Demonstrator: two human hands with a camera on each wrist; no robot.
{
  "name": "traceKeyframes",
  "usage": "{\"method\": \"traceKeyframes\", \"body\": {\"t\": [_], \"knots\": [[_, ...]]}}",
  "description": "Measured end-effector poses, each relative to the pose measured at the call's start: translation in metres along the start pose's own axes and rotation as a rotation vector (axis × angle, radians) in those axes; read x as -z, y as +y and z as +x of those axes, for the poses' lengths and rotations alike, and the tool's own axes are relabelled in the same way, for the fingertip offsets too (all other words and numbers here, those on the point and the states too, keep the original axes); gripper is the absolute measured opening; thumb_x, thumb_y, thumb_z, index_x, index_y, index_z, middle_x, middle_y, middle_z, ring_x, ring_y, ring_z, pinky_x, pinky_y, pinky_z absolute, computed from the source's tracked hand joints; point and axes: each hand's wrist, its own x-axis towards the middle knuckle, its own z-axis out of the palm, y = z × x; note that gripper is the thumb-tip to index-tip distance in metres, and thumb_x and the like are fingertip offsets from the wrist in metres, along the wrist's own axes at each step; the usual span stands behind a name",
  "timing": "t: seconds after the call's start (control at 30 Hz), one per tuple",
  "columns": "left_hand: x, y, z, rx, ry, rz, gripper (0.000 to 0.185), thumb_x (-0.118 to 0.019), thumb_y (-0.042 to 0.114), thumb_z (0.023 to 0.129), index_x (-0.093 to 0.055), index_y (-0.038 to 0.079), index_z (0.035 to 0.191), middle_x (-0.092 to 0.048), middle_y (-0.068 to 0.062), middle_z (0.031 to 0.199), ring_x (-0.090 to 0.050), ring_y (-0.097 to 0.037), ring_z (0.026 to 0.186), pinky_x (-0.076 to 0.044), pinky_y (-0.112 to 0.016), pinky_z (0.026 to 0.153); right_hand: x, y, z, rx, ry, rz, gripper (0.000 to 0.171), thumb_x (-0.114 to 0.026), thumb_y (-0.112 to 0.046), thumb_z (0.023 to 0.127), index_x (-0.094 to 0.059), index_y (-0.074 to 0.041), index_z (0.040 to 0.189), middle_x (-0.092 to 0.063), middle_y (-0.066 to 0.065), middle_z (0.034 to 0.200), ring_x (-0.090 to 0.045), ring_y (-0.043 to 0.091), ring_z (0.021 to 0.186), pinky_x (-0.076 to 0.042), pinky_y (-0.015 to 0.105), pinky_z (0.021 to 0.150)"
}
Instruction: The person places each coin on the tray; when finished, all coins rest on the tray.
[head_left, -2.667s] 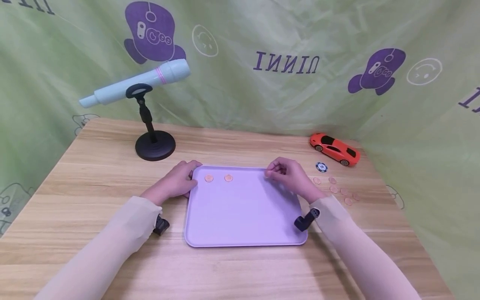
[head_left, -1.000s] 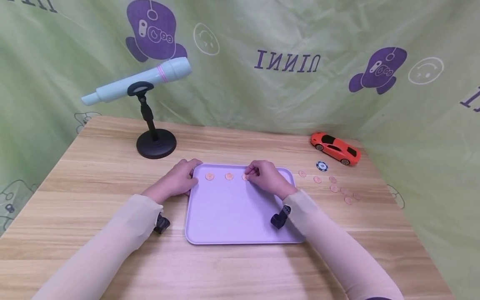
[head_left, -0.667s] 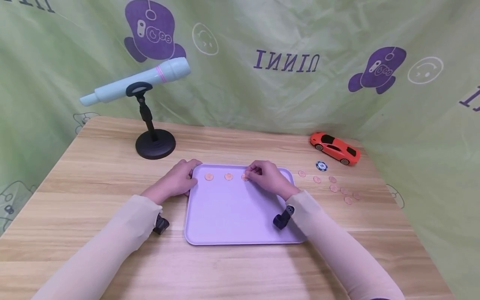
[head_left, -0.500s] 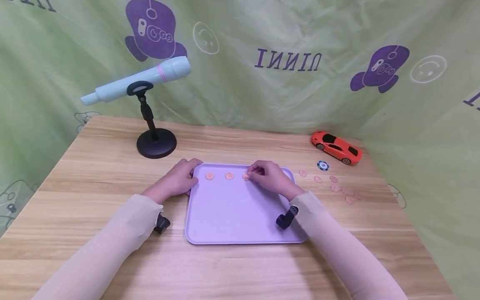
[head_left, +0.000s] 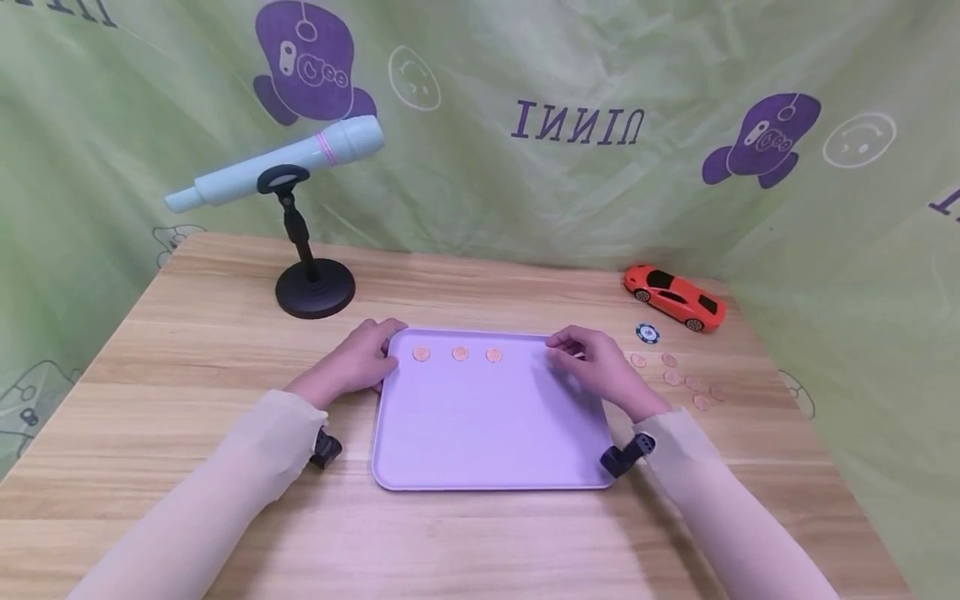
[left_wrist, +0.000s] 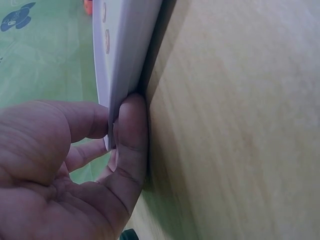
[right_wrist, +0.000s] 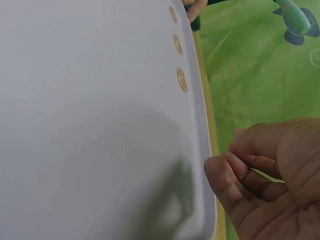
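Note:
My left hand (head_left: 360, 354) grips the back left corner of a lilac tray (head_left: 487, 433); in the left wrist view my fingers (left_wrist: 132, 125) pinch its rim. Three copper-coloured coins lie in a row along the tray's back edge: a left coin (head_left: 422, 354), a middle coin (head_left: 461, 354) and a right coin (head_left: 493, 355). Above the tray's back right corner hovers my right hand (head_left: 596, 362), its fingers loosely bent and holding nothing. The right wrist view shows a gap between that hand and the nearest coin (right_wrist: 182, 80).
Several more copper coins (head_left: 671, 378) are scattered on the wooden table (head_left: 480, 542) right of the tray. Behind them are a blue-and-white poker chip (head_left: 647, 333) and an orange toy car (head_left: 675, 298). A light blue microphone (head_left: 277, 167) rests on a black stand (head_left: 315, 288) at back left.
A third coin has been set down on the tray. My right hand has let go of it and moved right to the tray's back right corner. The left hand stays put.

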Motion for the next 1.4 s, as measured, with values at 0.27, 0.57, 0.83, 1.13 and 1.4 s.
{"method": "traceKeyframes", "body": {"t": [0.27,0.57,0.83,1.13,1.4], "knots": [[-0.003,-0.001,-0.001,0.015,-0.001,0.0,0.055,-0.055,-0.002,0.098,-0.044,-0.004,0.152,-0.048,-0.028,0.114,-0.062,-0.024,0.078,-0.061,-0.028,0.055,0.025,0.032,-0.033,-0.027,0.127,-0.033,0.02,-0.067,-0.004,0.099,-0.07,0.006,0.116,-0.073,0.022,0.106,-0.071,0.029,0.096,-0.056,0.013,0.08],[-0.002,0.001,-0.001,0.001,0.002,0.016,0.054,-0.055,-0.001,0.098,-0.044,-0.004,0.151,-0.049,-0.028,0.115,-0.061,-0.023,0.077,-0.06,-0.027,0.056,0.058,0.067,-0.074,-0.161,0.162,-0.19,0.02,-0.07,-0.009,0.098,-0.068,0.004,0.114,-0.072,0.021,0.106,-0.066,0.022,0.092,-0.051,0.011,0.075],[-0.002,0.001,-0.001,0.009,-0.001,0.025,0.054,-0.055,0.0,0.1,-0.044,-0.003,0.152,-0.049,-0.028,0.116,-0.061,-0.023,0.079,-0.059,-0.026,0.057,0.077,0.092,-0.103,-0.257,0.193,-0.239,0.028,-0.073,-0.015,0.097,-0.066,0.007,0.112,-0.07,0.021,0.1,-0.059,0.016,0.083,-0.05,0.016,0.065],[-0.001,0.002,-0.002,-0.005,0.011,0.045,0.053,-0.055,0.001,0.1,-0.044,-0.003,0.152,-0.049,-0.027,0.116,-0.06,-0.026,0.086,-0.058,-0.025,0.058,0.085,0.104,-0.117,-0.349,0.174,-0.293,0.028,-0.072,-0.011,0.094,-0.063,0.009,0.112,-0.068,0.026,0.103,-0.064,0.031,0.091,-0.048,0.018,0.067],[-0.001,0.0,-0.001,-0.005,0.01,0.049,0.054,-0.056,0.001,0.1,-0.044,-0.003,0.152,-0.049,-0.027,0.116,-0.06,-0.026,0.087,-0.058,-0.025,0.058,0.085,0.109,-0.12,-0.357,0.169,-0.276,0.027,-0.07,-0.007,0.094,-0.063,0.01,0.114,-0.068,0.03,0.108,-0.066,0.037,0.097,-0.046,0.011,0.067]]}}
